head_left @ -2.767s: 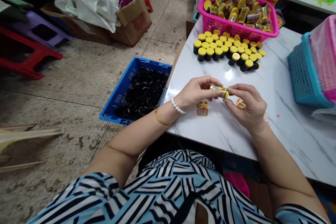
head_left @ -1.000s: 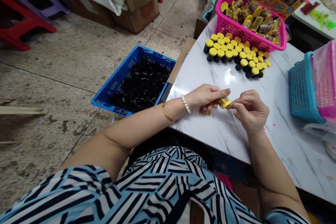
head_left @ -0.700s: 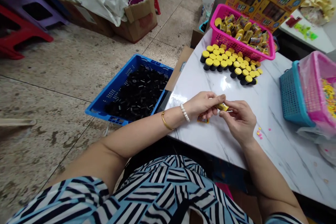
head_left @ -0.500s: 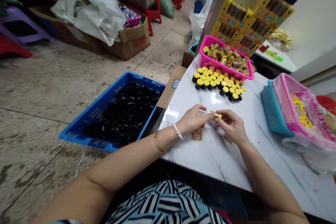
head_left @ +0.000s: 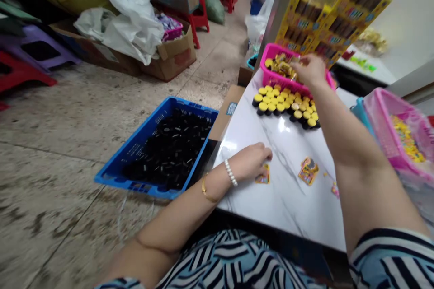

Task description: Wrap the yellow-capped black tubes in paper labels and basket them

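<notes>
My left hand (head_left: pixel 252 161) is closed low over the white marbled tabletop (head_left: pixel 288 207), fingers curled down at a small printed card (head_left: pixel 263 175). Whatever its fingertips hold is hidden. A second cluster of printed cards (head_left: pixel 308 171) lies to its right. Stretched far forward, my right hand (head_left: pixel 311 71) is at the pink basket (head_left: pixel 294 85), fingers pinched at a gold-wrapped piece among others like it. These wrapped pieces (head_left: pixel 283 65) fill the basket. In front of it stand several black tubs with yellow lids (head_left: pixel 274 99).
Left of the table is a blue crate (head_left: pixel 135 185) full of black parts (head_left: pixel 169 149). Yellow display boxes (head_left: pixel 335 22) are stacked behind the basket. A pink basket with a plastic liner (head_left: pixel 389 117) stands at the right. Cartons (head_left: pixel 176 58) and stools sit on the floor.
My right hand has left the small gold-wrapped piece's spot beside my left hand and reached forward to the pink basket. My left hand has curled down onto the card. More cards now show.
</notes>
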The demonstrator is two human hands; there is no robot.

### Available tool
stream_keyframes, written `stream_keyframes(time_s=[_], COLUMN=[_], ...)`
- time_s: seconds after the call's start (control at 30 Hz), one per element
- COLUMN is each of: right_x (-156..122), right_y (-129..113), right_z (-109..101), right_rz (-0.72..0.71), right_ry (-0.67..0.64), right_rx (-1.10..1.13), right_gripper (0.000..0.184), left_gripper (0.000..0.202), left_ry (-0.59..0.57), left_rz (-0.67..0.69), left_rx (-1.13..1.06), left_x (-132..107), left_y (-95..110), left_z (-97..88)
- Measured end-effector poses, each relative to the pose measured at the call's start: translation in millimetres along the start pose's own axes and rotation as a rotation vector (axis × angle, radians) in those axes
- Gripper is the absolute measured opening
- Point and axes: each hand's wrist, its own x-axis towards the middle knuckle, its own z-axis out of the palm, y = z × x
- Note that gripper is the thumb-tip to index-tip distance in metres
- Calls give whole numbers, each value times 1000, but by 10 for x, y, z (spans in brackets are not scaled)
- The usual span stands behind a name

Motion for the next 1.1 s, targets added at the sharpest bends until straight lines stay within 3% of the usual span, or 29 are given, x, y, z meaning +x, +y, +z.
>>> stream_keyframes(time_s=[0.1,0.17,0.2,0.3,0.37,0.43,0.57,0.67,0.83,0.93,1.0,1.1], right_x=[-444,-988,-1311,-2291,-2780,-3057,-3179,-3179,-3215,-3215,-3197,-3172], right_y=[-73,-126,-161,-214,-157,-61,25,-33,-171,-178,-133,-39], right_z=[-91,-275,-383,-607,-597,-491,-285,-284,-365,-334,-310,-306], right_rz=[-57,-200,-205,-94,77,285,538,591,678,704,684,630], right_ry=[-63,-130,-185,-268,-249,-243,-428,-356,-347,-341,-284,-212], right_rx=[82,124,126,183,368,577,936,1078,1232,1227,1200,1137], right_gripper=[54,48,43,23,33,45,36,31,38,38,37,35], left_gripper=[10,5,7,9,11,16,23,30,35,36,32,26], left_ry=[-17,8,43,266,419,484,366,317,523,508,530,686], left_rz=[18,17,14,-14,-59,-118,-184,-197,-192,-188,-187,-124], left_rx=[4,-17,-45,-239,-436,-636,-994,-1115,-1178,-1201,-1140,-956], left_x=[19,59,77,111,114,111,94,79,91,107,110,104], left_y=[-5,-33,-47,-66,-50,-14,88,148,161,154,152,150], left_z=[47,75,81,68,50,41,69,103,140,172,192,203])
